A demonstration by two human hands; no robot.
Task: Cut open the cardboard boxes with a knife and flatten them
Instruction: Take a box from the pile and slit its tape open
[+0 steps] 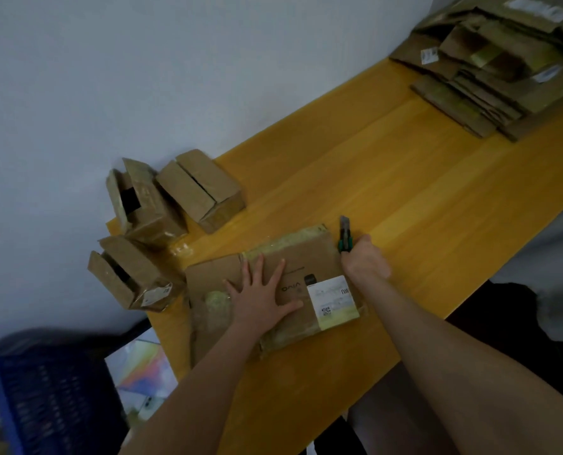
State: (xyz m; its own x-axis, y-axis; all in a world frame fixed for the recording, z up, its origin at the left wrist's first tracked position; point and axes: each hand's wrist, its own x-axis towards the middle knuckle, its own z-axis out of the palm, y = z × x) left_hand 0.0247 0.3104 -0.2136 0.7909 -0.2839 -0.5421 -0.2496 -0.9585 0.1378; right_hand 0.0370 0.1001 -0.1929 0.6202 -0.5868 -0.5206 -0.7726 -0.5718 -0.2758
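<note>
1. Low centre, a flattened brown cardboard box with a white label [309, 262] lay on the yellow wooden tabletop [405, 192].
2. The left hand [260, 295] pressed on it, fingers [278, 270] straight and spread wide.
3. The right hand [365, 259], at the box's right edge, held a green-handled utility knife [346, 236], fingers curled round it.
4. Three open brown cardboard boxes [201, 188] stood centre left; flattened cardboard [496, 70] lay piled upper right.

left hand [260, 295] flat on flattened box [293, 270] | right hand [365, 259] grips knife [346, 236] beside it | bench [405, 178]
</note>
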